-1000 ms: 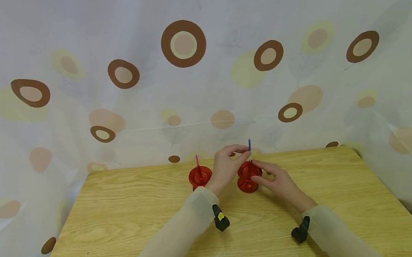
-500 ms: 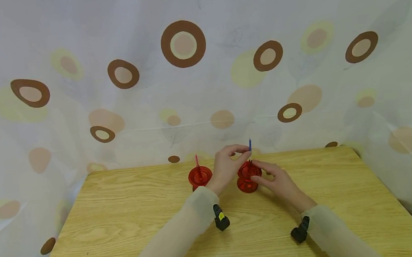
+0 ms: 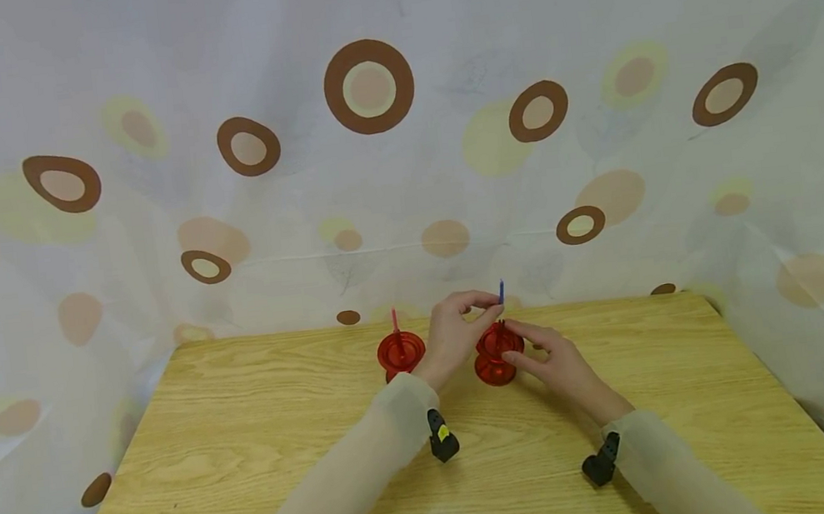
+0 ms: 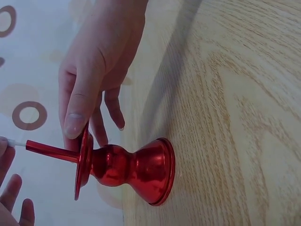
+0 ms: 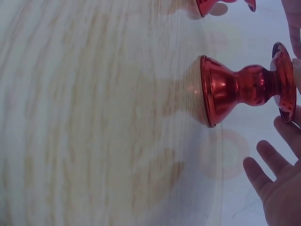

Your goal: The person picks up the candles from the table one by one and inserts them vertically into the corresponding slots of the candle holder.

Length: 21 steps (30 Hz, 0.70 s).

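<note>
My left hand (image 3: 458, 332) pinches a thin blue candle (image 3: 502, 291) upright above the right-hand red candlestick (image 3: 495, 371). In the left wrist view the candle's white lower end (image 4: 18, 143) meets the top of the candlestick's narrow red tube (image 4: 51, 151). My right hand (image 3: 563, 368) holds that candlestick by its dish, thumb on the near side and fingers behind. The metallic red foot (image 5: 218, 92) stands on the table. Left of it, partly hidden by my left wrist, is a second red candlestick (image 3: 392, 366) bearing a pink candle (image 3: 394, 322).
The wooden table (image 3: 273, 439) ends just behind the candlesticks, against a pale curtain (image 3: 299, 185) with brown and yellow ovals. Further curtain hangs along both sides. A black wrist camera (image 3: 442, 436) sits on the left wrist, another (image 3: 601, 461) on the right.
The blue candle has come down a few pixels toward the candlestick, with my left hand lowering very slightly. My right hand and both candlesticks have stayed in place.
</note>
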Motion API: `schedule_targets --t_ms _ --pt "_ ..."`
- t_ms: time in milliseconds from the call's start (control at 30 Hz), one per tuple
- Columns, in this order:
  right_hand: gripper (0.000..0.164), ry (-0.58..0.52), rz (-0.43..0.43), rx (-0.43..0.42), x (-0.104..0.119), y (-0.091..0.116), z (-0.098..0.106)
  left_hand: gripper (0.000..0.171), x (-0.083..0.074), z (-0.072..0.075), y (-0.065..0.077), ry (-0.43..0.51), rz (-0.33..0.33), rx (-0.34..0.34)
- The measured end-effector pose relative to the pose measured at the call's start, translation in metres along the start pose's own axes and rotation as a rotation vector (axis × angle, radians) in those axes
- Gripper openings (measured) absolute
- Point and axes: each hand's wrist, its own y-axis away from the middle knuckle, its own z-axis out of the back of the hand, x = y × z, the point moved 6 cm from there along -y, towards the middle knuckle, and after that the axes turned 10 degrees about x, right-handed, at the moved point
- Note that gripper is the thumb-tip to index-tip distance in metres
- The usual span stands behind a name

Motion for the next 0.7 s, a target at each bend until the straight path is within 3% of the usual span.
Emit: schedule_targets --t_ms 700 --pt "0.058 0.013 0.016 -0.002 -0.0012 -0.0021 0.0007 0.019 0.0063 -0.0024 0.0026 0.006 -0.008 0.017"
